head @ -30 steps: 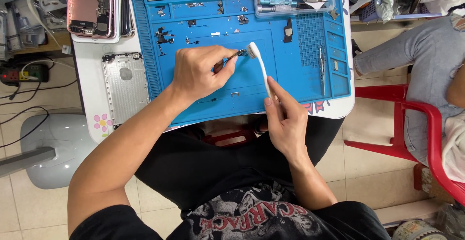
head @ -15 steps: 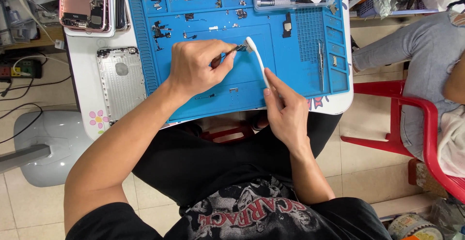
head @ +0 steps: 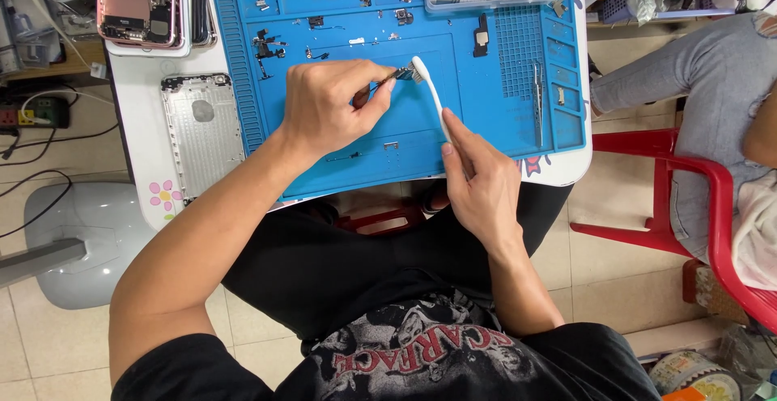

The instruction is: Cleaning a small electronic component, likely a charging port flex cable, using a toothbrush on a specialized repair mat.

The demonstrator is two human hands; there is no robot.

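The left hand (head: 328,110) pinches a small dark part (head: 398,74) between thumb and fingertips, holding it just above the blue work mat (head: 486,134). The right hand (head: 477,178) is closed around the handle of a white brush (head: 429,93), whose head touches the part — the two hands sit near each other, not touching. Tiny screws and components lie scattered on the mat. Tweezers (head: 537,101) rest at its right side. Left of the mat, on the white table (head: 150,182), lies a silver phone back shell (head: 198,138); a pink phone chassis (head: 142,4) sits beyond it. A red chair (head: 688,174) stands on the right.
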